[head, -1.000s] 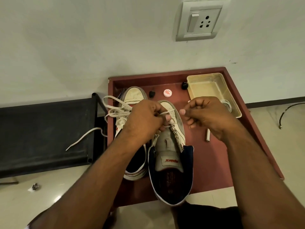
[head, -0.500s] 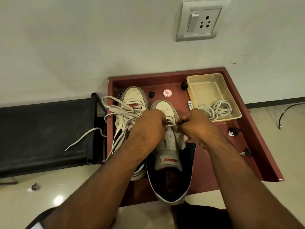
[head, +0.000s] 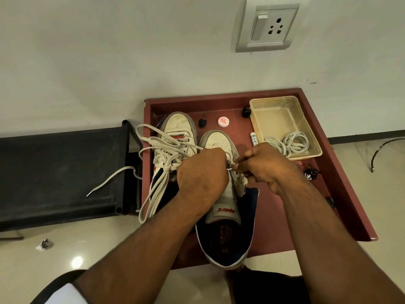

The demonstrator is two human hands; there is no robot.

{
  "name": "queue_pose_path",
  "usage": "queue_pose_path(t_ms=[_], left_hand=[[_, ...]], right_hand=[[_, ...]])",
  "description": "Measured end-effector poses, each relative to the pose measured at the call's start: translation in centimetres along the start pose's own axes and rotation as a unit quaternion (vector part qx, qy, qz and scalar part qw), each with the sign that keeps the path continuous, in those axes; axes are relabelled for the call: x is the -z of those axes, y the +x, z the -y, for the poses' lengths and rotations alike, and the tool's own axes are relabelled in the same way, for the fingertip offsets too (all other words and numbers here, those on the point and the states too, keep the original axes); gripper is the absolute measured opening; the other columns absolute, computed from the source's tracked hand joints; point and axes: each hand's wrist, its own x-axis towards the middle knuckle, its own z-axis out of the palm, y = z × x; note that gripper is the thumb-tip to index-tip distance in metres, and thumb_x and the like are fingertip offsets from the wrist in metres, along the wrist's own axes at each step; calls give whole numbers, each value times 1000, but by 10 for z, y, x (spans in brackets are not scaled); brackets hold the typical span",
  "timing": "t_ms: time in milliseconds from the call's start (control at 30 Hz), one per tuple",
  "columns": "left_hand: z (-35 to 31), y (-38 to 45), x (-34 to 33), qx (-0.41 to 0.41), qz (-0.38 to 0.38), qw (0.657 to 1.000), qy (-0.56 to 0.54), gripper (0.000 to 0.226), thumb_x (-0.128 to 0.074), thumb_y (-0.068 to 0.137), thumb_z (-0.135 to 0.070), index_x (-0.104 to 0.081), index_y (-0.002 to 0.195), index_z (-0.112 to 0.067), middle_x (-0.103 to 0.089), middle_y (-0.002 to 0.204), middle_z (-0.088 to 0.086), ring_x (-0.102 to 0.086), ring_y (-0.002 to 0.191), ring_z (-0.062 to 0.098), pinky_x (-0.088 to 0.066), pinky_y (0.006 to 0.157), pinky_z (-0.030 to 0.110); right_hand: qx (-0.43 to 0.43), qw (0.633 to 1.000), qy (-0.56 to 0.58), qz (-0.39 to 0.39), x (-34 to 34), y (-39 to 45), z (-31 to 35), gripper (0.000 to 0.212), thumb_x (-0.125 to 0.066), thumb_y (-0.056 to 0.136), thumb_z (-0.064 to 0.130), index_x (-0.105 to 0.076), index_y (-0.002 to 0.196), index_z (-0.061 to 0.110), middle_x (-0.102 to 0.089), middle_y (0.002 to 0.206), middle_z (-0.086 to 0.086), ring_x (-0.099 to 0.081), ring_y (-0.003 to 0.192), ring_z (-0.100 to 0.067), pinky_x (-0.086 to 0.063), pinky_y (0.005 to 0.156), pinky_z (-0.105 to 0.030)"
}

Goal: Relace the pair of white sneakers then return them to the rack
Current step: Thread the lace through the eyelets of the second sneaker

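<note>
From your head camera you look down at a dark red tray-like worktop (head: 276,207) with raised edges, pushed against a pale wall that carries one switch-and-socket plate (head: 270,24). The floor around it is glossy cream tile, and a black rack (head: 57,172) stands just to the left of the worktop.

Two white sneakers lie side by side on the worktop, toes toward the wall. The left sneaker (head: 177,132) has its lace (head: 153,191) hanging in loose loops, with one end trailing over the rack. The right sneaker (head: 228,229) sits nearer you, its heel past the worktop's front edge.

Both your hands are over the right sneaker's eyelets. Your left hand (head: 202,174) is curled, its grip on the lace hidden under the knuckles. Your right hand (head: 263,165) pinches a thin white lace end (head: 231,169) between its fingertips.

One clear plastic tub (head: 282,110) at the right rear holds one coiled white cord (head: 291,142). One round red-and-white cap (head: 223,122), one small white tube (head: 253,139) and several small black bits lie on the worktop. One crumpled scrap (head: 45,244) lies on the floor.
</note>
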Motion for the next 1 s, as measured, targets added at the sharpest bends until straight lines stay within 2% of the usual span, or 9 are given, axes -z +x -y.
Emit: queue_pose_path(t_ms=[67,133,300,433,567,767,833,933,1000], left_hand=[[0,-1,-1,-3,-6,1000,11,12,-56,95,-23,-67,101,-23,-66,91,0,-51,68,19,-44,60,32],[-1,0,-2,-10,-6,1000,25,13,-57,94,-22,-66,102,-23,-66,91,0,-49,67,19,-45,60,32],[-1,0,-2,-18,10,1000,21,17,-55,94,-27,-69,104,-24,-66,89,0,-53,69,20,-52,66,36],[-4,0,-1,-18,21,999,43,14,-55,95,-27,-67,102,-23,-56,80,-3,-52,70,20,-52,66,36],[-4,3,-1,-12,37,998,47,13,-56,94,-23,-66,101,-22,-54,79,-2,-54,71,21,-55,70,38],[-4,4,-3,-15,32,998,53,11,-57,94,-24,-66,101,-24,-49,75,-5,-53,70,20,-53,67,37],[-4,4,-3,-16,41,997,58,12,-56,95,-23,-65,102,-23,-44,70,-5,-52,70,20,-52,67,37],[-5,4,-1,-15,50,997,56,11,-56,95,-22,-63,105,-21,-39,66,-6,-52,71,19,-50,67,36],[-5,5,-2,-10,48,998,49,10,-57,95,-23,-61,103,-20,-39,67,-6,-53,73,20,-50,69,37]], right_hand=[[0,1000,16,20,3,1,0,7,-64,87,-6,-67,83,0,-64,65,-10,-59,51,-12,-52,44,-23],[-1,999,21,32,4,2,-2,11,-60,91,-5,-66,83,1,-63,65,-11,-61,55,-15,-58,54,-27],[-2,999,17,40,4,5,-4,11,-60,90,-6,-66,84,0,-66,69,-13,-64,61,-18,-59,65,-31],[-6,999,21,49,7,7,-7,8,-61,89,-7,-67,92,-3,-69,72,-13,-66,65,-18,-59,70,-33],[-10,998,24,60,9,7,-8,11,-60,89,-10,-68,93,-5,-68,72,-13,-66,65,-18,-59,66,-31],[-2,998,20,58,9,6,-8,11,-62,86,-11,-69,91,-5,-68,74,-14,-66,66,-18,-60,63,-30],[-2,998,14,53,8,5,-7,5,-67,86,-3,-70,90,-3,-69,77,-14,-66,68,-19,-61,69,-35],[-1,999,-21,39,3,2,-3,17,-74,85,16,-69,93,2,-68,77,-11,-62,67,-17,-60,72,-37],[9,997,-66,29,-1,0,0,15,-71,85,11,-68,96,2,-67,79,-12,-60,65,-17,-59,70,-36]])
